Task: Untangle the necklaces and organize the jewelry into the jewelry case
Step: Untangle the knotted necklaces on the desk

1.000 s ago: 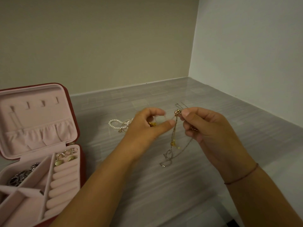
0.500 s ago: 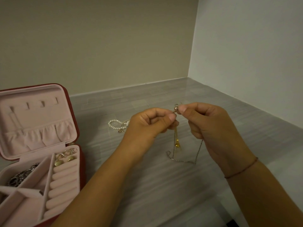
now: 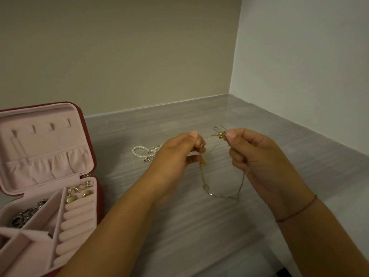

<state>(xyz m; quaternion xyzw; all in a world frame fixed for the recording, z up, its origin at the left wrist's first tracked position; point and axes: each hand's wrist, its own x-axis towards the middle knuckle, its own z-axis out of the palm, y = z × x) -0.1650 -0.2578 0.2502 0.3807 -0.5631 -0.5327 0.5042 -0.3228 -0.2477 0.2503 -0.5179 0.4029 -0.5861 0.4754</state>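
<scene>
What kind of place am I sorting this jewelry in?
Likely a home corner: a grey counter meets two plain walls, and an open jewelry case and a pearl string sit on it. Which room is unclear.

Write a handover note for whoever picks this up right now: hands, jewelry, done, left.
Left hand: pinches the thin chain near one end.
Right hand: pinches the chain by a small gold bead. The loop hangs between the hands with a gold pendant on it.
Pearl strand: on the grey counter behind the left hand, partly hidden.
Jewelry case: open at left, with earrings and a dark silver piece inside.
Done: those pieces stowed.
Left: free the chain, then stow it and the pearl strand.
</scene>
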